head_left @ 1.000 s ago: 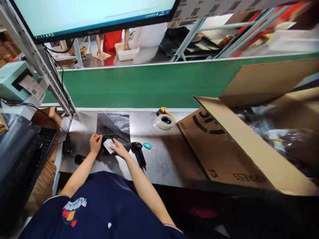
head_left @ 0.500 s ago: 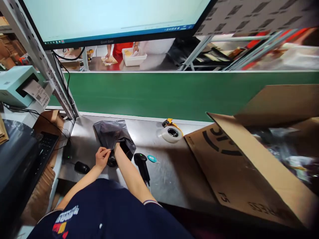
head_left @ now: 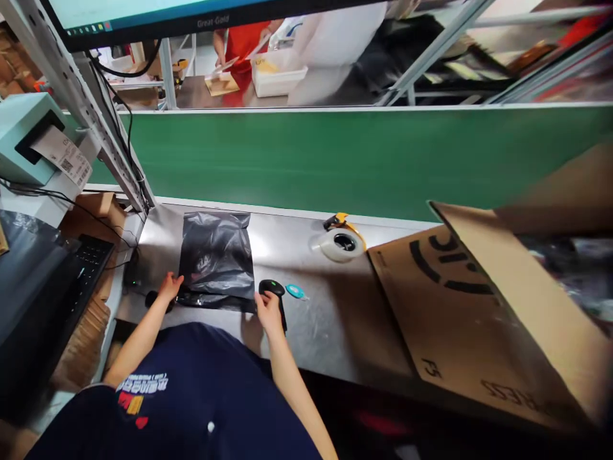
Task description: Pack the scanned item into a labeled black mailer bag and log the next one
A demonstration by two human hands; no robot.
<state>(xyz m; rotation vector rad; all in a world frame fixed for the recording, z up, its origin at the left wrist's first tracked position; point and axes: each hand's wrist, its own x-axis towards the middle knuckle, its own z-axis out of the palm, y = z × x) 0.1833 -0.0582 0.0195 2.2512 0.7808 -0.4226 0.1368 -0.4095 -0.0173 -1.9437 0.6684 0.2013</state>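
Black bag (head_left: pixel 218 255) lies flat; the monitor (head_left: pixel 191 24) reads "Great-Gold".

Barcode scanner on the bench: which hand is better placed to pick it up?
Right, I'd say: the right hand is beside the barcode scanner, while the left hand is at the other side of the black plastic bag.

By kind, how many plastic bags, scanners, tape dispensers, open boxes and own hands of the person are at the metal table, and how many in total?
Black plastic bag: 1
Handheld scanner: 1
Tape dispenser: 1
Open cardboard box: 1
Left hand and right hand: 2
Total: 6
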